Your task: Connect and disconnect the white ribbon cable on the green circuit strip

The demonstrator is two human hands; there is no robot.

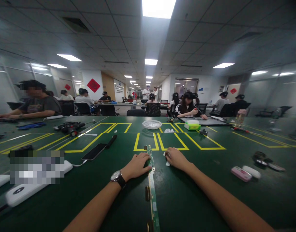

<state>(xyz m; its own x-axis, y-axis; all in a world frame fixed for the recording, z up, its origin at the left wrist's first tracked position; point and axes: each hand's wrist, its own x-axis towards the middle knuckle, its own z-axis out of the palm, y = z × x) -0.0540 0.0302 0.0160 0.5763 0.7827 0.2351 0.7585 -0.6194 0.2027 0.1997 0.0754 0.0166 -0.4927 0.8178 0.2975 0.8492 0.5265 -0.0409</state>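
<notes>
Green circuit strip point(154, 206) running six to twelve o'clock on desk point(184, 199), looking light, stiff, fragile, its bare edges seeming safest for holding; left hand point(136, 166) touching its far part, grip unclear, right hand point(176, 158) pinching white scrap point(167, 164) at one o'clock.

Appears smooth and semi-gloss on tabletop point(182, 199) under right hand point(175, 158). Shows shiny, metallic-looking tabs point(147, 193) on circuit strip point(154, 198) touching left hand point(137, 166).
</notes>
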